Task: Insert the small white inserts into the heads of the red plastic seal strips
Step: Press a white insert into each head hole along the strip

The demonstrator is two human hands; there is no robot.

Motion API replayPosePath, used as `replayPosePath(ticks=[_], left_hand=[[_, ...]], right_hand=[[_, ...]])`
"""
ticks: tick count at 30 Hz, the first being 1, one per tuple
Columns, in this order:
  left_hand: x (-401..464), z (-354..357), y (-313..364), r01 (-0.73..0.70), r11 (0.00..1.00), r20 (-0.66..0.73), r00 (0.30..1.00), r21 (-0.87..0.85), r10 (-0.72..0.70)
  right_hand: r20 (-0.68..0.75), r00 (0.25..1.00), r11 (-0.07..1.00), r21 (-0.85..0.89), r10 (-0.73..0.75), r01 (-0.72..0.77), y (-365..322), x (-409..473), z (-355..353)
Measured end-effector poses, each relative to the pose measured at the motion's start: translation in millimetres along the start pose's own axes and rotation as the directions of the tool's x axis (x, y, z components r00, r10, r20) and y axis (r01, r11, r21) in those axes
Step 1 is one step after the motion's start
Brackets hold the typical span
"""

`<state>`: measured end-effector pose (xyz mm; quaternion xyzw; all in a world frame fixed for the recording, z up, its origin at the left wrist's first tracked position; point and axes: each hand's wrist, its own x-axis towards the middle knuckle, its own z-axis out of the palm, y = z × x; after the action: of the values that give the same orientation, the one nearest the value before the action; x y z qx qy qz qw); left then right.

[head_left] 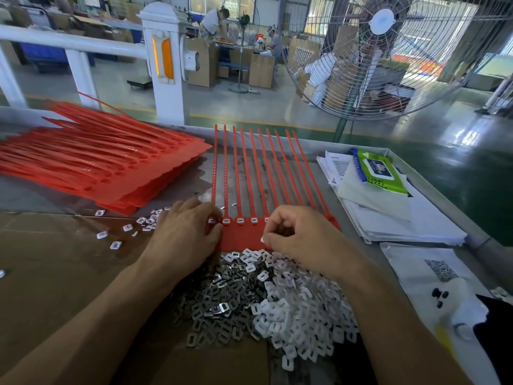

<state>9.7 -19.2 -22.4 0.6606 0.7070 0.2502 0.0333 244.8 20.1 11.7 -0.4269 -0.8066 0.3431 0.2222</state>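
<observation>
Loose white inserts heap just below the red seal sheet. Left hand lies flat on its left edge; right hand pinches an insert, likely for the fifth head.

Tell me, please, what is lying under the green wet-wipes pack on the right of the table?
The green wet-wipes pack rests on a stack of white papers, some printed, spread across the metal table. What lies beneath that stack is covered and cannot be seen.
</observation>
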Motion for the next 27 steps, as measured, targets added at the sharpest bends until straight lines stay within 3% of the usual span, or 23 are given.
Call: replayPosePath(ticks=[5, 19, 27], left_hand=[[1, 1, 0, 0.009, 1.000, -0.003, 1.000, 0.001, -0.009], [-1, 0, 1, 0.016, 1.000, 0.003, 1.000, -0.006, -0.016], [-1, -1, 1, 0.014, 1.000, 0.008, 1.000, -0.004, -0.014]], right_hand=[[-0.266, 0.959, 0.994, 0.083, 0.093, -0.073, 13, 8, -1], [-0.459, 0.859, 0.973, 0.155, 0.225, -0.172, 29, 16, -4], [-0.482, 0.838, 0.966, 0.161, 0.255, -0.201, 33, 14, -9]])
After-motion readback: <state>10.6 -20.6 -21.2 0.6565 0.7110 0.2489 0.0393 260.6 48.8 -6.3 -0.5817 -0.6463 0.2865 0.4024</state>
